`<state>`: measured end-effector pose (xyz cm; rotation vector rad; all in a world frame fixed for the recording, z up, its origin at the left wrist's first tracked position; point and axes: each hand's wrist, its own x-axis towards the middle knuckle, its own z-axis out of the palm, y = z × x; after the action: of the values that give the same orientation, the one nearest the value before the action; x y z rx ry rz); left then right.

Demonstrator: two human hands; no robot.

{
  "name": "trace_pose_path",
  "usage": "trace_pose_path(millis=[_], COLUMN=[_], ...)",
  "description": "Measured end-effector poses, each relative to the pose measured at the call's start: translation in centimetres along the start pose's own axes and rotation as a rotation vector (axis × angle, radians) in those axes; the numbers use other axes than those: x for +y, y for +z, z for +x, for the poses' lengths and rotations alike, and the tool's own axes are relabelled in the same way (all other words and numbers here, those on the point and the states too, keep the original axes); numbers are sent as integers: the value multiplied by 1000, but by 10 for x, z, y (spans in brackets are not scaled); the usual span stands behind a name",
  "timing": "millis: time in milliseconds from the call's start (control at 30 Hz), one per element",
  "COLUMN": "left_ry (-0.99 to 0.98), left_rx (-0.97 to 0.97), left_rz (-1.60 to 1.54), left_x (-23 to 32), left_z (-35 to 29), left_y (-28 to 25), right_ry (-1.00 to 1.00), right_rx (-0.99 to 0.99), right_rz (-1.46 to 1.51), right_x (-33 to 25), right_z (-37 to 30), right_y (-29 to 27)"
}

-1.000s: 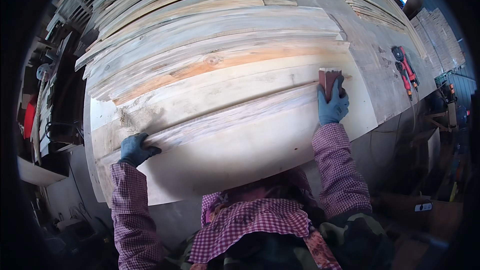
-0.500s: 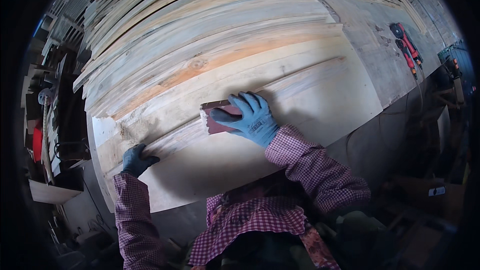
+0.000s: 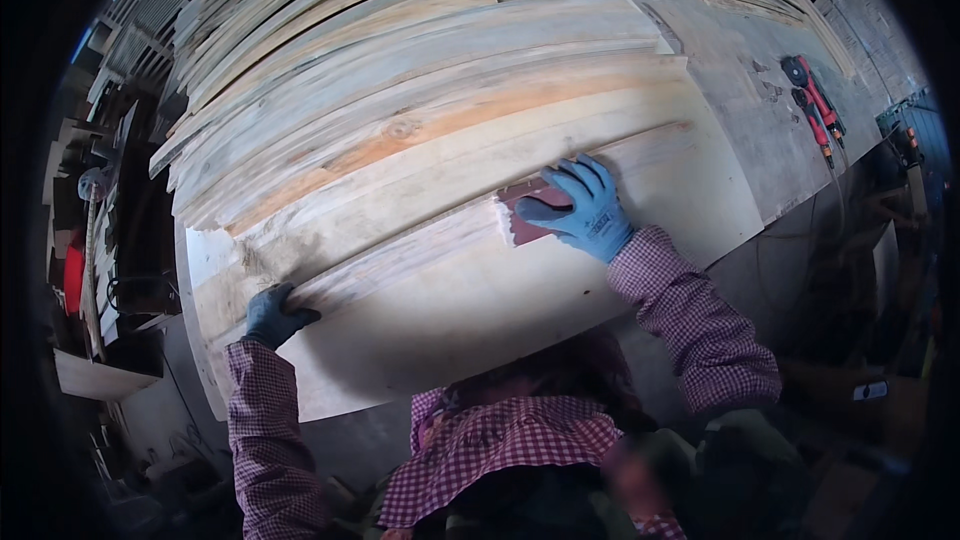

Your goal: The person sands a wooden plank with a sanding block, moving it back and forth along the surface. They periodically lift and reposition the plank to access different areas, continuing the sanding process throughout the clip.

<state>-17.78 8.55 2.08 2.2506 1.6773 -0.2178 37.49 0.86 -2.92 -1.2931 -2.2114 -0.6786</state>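
The blue-gloved right grip (image 3: 590, 208) is closed around a maroon block (image 3: 522, 220) with a pale, ragged left edge, set over a narrow wooden strip (image 3: 420, 248). The left grip (image 3: 275, 318) pinches the strip's left end. Pale, with greyish and pinkish streaks, the strip lies slanted on a whitish sheet (image 3: 480, 320) covering part of the worktop (image 3: 735, 80).

left hand (image 3: 274, 317) holds a narrow board (image 3: 415, 252), right hand (image 3: 588, 208) a maroon block (image 3: 521, 226).

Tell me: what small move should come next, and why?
Perhaps slide the right hand and its dark red pad toward the right end of the narrow board: the pad lies partway along, board extends beyond it, and the left hand rests near the left end.
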Motion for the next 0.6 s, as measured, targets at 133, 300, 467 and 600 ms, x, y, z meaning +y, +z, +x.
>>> trace_pose_path(millis=[133, 300, 467, 600], left_ry=[-2, -8, 58, 69], left_rx=[17, -62, 82, 119], left_rz=[50, 27, 26, 63], left_x=[-15, 7, -13, -12], left_z=[-6, -4, -5, -12], left_y=[5, -8, 12, 10], right_ry=[-108, -123, -154, -271], right_rx=[-37, -247, -372, -298], right_rz=[64, 150, 118, 253], right_x=[-19, 81, 99, 19], right_z=[24, -22, -24, 33], right_y=[1, -34, -50, -23])
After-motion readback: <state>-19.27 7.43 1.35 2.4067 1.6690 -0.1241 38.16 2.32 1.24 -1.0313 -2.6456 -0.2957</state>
